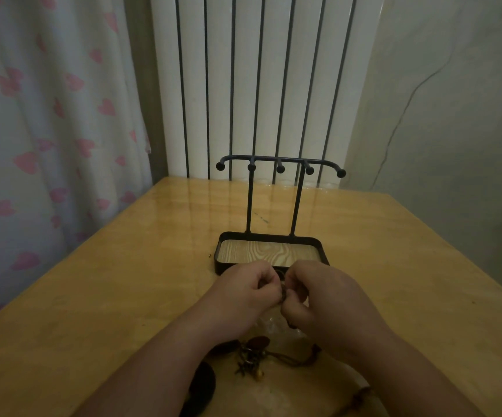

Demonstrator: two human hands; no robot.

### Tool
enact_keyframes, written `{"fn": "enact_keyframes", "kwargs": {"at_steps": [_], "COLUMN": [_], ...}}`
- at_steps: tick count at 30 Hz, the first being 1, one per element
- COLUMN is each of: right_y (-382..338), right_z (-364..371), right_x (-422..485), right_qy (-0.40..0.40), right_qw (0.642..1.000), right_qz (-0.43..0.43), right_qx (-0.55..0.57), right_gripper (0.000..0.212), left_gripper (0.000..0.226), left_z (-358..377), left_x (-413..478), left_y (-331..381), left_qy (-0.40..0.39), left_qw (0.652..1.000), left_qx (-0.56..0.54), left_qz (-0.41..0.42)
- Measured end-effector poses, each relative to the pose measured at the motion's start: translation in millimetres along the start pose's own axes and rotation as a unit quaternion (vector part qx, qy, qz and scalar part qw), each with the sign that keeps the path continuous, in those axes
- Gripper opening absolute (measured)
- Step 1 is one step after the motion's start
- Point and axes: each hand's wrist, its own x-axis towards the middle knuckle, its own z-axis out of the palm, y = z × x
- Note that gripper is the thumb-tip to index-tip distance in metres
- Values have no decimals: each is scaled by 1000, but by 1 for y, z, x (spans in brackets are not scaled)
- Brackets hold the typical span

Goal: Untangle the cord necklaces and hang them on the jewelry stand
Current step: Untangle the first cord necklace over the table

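Note:
A black jewelry stand [280, 164] with several ball-tipped pegs and a wood-lined tray base stands mid-table; nothing hangs from it. Just in front of the tray, my left hand [243, 291] and my right hand [319, 296] meet, both pinching a dark knot of the cord necklaces [283, 293] between their fingertips. More brown cord with dark beads and small metal charms [254, 355] lies on the table below my wrists, partly hidden by my forearms.
The wooden table [123, 281] runs to a white radiator [261, 85] at the back. A heart-print curtain [48, 130] hangs at the left. A dark round object [203, 386] lies near the front edge under my left forearm.

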Motion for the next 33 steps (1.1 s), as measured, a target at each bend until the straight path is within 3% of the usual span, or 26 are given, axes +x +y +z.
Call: {"fn": "enact_keyframes", "kwargs": {"at_steps": [33], "right_y": [3], "right_z": [0], "right_x": [-1], "right_qy": [28], "right_qw": [999], "right_qz": [-8], "right_qx": [27], "right_gripper": [7], "left_gripper": [17], "left_z": [-2], "left_x": [0], "left_y": [1], "left_qy": [10], "left_qw": [1000], "left_qx": [-11], "left_qz": [3]}}
